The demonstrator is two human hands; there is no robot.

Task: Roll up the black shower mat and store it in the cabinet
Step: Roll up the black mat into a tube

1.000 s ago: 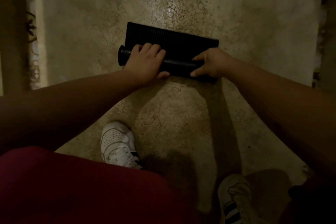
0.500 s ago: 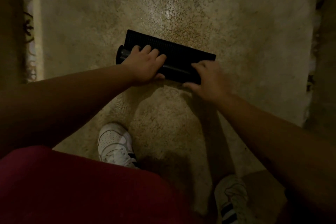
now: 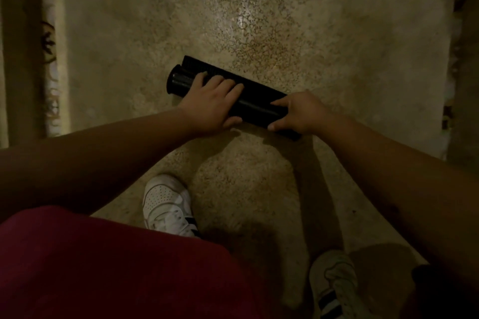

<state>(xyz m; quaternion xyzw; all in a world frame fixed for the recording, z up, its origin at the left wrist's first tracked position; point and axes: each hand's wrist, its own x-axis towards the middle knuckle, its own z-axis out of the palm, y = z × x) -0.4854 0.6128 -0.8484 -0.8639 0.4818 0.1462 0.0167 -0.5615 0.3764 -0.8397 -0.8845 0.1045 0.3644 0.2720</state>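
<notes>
The black shower mat (image 3: 255, 103) lies on the speckled floor as a nearly complete roll, slanting from upper left to lower right. Only a narrow ribbed strip still lies flat along its far side. My left hand (image 3: 211, 101) presses on top of the roll's left half, fingers spread over it and thumb under the near side. At the roll's right end, my right hand (image 3: 298, 112) grips with fingers on top and thumb at the near edge. The rolled left end (image 3: 176, 81) sticks out past my left hand.
The floor (image 3: 337, 46) is pale speckled stone under dim light. A patterned rug or curtain edge (image 3: 49, 46) runs down the left side, a dark wall edge (image 3: 458, 59) down the right. My two white sneakers (image 3: 168, 206) (image 3: 334, 282) stand below the mat, red clothing at lower left.
The roll has advanced away from me and the flat part of the mat has shrunk to a thin strip. My right hand moved back onto the roll's right end.
</notes>
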